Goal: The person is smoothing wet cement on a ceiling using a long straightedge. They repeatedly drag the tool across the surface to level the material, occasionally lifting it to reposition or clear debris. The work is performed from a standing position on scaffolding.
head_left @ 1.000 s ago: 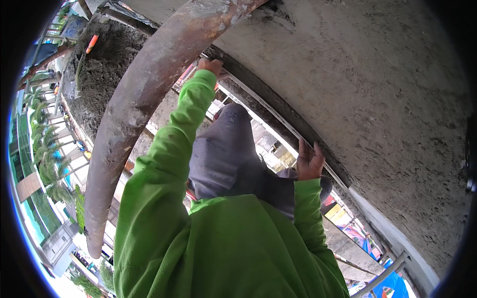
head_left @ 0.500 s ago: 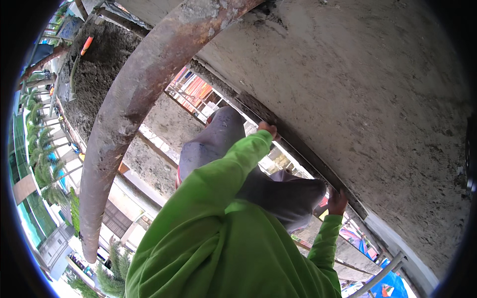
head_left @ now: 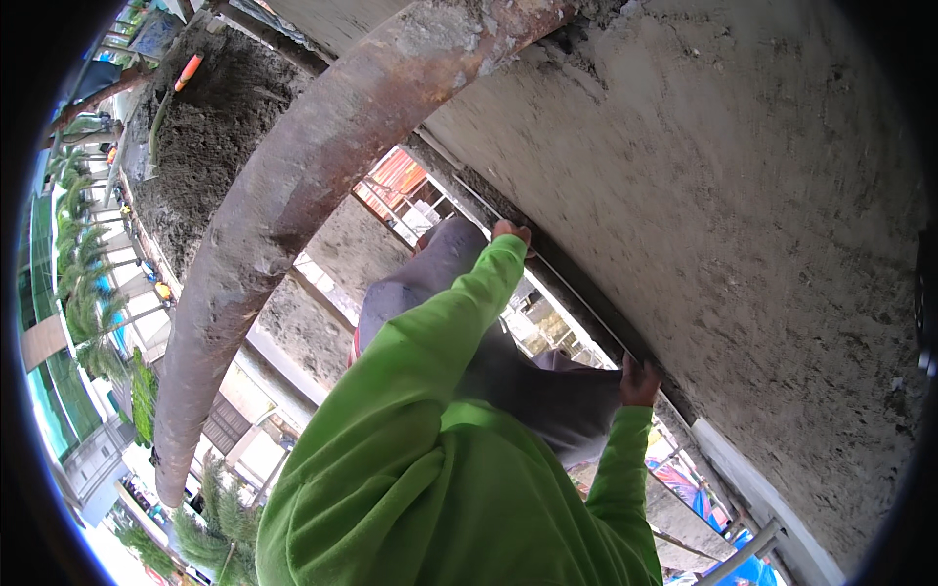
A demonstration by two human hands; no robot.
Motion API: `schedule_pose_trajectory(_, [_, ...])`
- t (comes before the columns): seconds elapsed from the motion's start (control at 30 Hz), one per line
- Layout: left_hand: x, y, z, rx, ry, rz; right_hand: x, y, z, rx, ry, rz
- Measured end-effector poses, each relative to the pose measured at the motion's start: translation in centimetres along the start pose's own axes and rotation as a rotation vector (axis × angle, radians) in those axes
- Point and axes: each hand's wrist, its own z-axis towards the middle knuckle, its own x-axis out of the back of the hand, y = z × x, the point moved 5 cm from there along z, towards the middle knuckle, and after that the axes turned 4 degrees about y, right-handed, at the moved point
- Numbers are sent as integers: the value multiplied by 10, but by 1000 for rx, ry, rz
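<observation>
A long, narrow straight bar [head_left: 578, 299] with a pale edge runs along the lower border of a grey plastered wall [head_left: 723, 225]. My left hand [head_left: 511, 232] is closed around the bar toward its upper left end. Farther down to the right, my right hand [head_left: 640, 383] grips the same bar, fingers over its wall side. Both arms wear bright green sleeves. The bar lies close to the wall; whether its whole length touches cannot be made out. My bent legs [head_left: 420, 283] in dark trousers are below my arms.
A thick, rusty, cement-stained pipe [head_left: 264, 215] crosses at the left, close by. Mortar-covered planks [head_left: 357, 244] lie beneath, with gaps showing the ground far below. A tool with an orange handle [head_left: 189, 72] lies by dark mortar [head_left: 220, 117]. A thinner pipe [head_left: 747, 555] stands lower right.
Both hands have moved a little up and left along the wall, with the bar between them. The view has also shifted slightly, so the pipe appears farther right.
</observation>
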Motion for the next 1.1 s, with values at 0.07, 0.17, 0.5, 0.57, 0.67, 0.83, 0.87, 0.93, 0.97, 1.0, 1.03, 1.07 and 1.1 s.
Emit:
schedule_pose_trajectory(0.07, [11, 21, -3, 33, 15, 124, -17, 0, -3, -112, 54, 235])
schedule_pose_trajectory(0.17, [15, 27, 5, 40, 63, 150, -32, -22, -7, -121, 20, 196])
schedule_pose_trajectory(0.5, [35, 35, 42, -138, 133, 395, -49, -50, -7, 153, 73, 212])
schedule_pose_trajectory(0.57, [45, 69, 12, -116, 106, 360, -57, -34, -3, -258, 150, 654])
schedule_pose_trajectory(0.67, [58, 95, 0, -145, 160, 191, -79, -50, -6, 128, 37, 291])
schedule_pose_trajectory(0.83, [99, 152, -10, -222, 203, 36, -131, -88, -7, 43, 102, 551])
schedule_pose_trajectory(0.87, [112, 168, -2, -274, 233, 63, -149, -77, -2, -235, -40, 864])
schedule_pose_trajectory(0.93, [138, 202, 23, -275, 144, 105, -181, -78, -2, -689, -68, 1252])
schedule_pose_trajectory(0.97, [152, 219, 23, -285, 160, 85, -201, -104, -6, -817, -35, 1347])
schedule_pose_trajectory(1.0, [166, 237, 22, -299, 172, 65, -223, -122, -10, -937, 2, 1442])
schedule_pose_trajectory(1.03, [174, 254, 19, -315, 167, 51, -237, -125, -6, -736, -104, 1304])
schedule_pose_trajectory(1.07, [182, 267, 13, -338, 153, 28, -251, -128, -2, -533, -186, 1155])
schedule_pose_trajectory(1.1, [194, 280, 7, -363, 143, 4, -277, -138, -3, -744, -218, 1359])
